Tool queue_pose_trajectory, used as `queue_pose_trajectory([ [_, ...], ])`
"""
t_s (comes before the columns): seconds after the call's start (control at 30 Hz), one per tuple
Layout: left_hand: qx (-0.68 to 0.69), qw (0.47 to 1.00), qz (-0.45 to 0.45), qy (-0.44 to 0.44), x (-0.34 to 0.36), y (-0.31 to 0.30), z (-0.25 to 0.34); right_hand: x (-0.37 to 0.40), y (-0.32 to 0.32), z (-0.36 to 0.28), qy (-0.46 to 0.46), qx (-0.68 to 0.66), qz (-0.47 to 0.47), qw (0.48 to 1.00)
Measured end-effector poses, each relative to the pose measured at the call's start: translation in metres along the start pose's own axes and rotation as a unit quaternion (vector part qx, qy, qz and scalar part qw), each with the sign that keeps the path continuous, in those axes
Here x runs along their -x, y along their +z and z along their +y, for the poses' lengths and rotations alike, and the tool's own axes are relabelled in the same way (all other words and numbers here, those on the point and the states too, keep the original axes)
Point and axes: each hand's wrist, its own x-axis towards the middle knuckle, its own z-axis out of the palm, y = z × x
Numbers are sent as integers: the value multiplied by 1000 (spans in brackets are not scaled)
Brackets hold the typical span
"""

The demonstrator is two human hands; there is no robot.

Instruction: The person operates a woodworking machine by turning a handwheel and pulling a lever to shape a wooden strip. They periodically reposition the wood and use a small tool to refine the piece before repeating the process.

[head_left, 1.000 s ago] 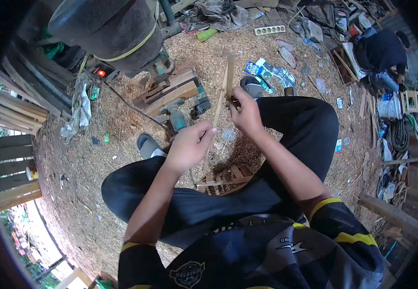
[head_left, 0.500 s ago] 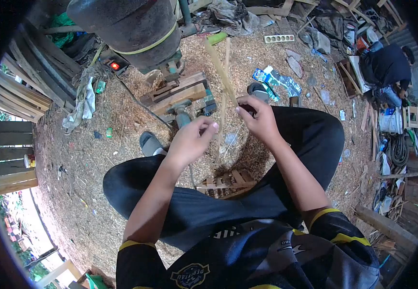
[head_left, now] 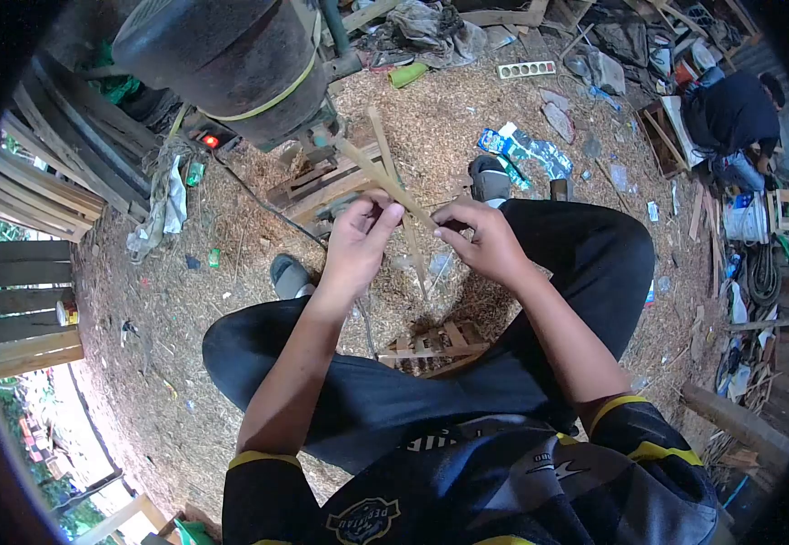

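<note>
My right hand (head_left: 481,238) pinches the near end of a thin wooden strip (head_left: 363,163) between thumb and fingers. The strip slants up and left across the view. Partway along it, my left hand (head_left: 358,243) has its thumb and bent fingers closed at the strip's lower edge. A second narrow wooden strip (head_left: 414,252) crosses under the first and runs down between my hands. Beyond my left hand lies a wooden block assembly (head_left: 335,186) with metal parts, partly hidden by that hand.
A large dark drum (head_left: 231,68) with a yellow band stands at upper left, near a red light (head_left: 210,141) and a cable. A slatted wooden piece (head_left: 435,350) sits between my legs. Another person (head_left: 730,113) bends over at right. A power strip (head_left: 526,70) lies on the shavings.
The held strip has swung from steep to slanting left, and the second strip's top has also shifted left. My left hand has come up to the held strip; my right hand has lowered slightly.
</note>
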Motion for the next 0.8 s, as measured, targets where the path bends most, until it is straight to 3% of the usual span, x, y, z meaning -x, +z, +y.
queue_pose_trajectory([
  [0.17,21,1000,17,-16,-2,2,3,3,-1,2,15,-2,-8,1000],
  [0.23,73,996,40,-21,-4,2,0,6,-4,1,44,4,5,999],
  [0.37,45,998,53,1,-3,1,-8,9,-8,9,102,2,29,994],
  [0.47,64,995,65,31,0,11,0,14,-4,30,141,24,90,986],
  [0.6,33,992,85,82,4,9,12,13,-6,50,216,-18,91,972],
  [0.7,-21,985,108,134,11,12,24,17,2,75,275,27,80,958],
  [0.8,7,972,118,201,21,19,42,22,6,94,298,23,103,949],
])
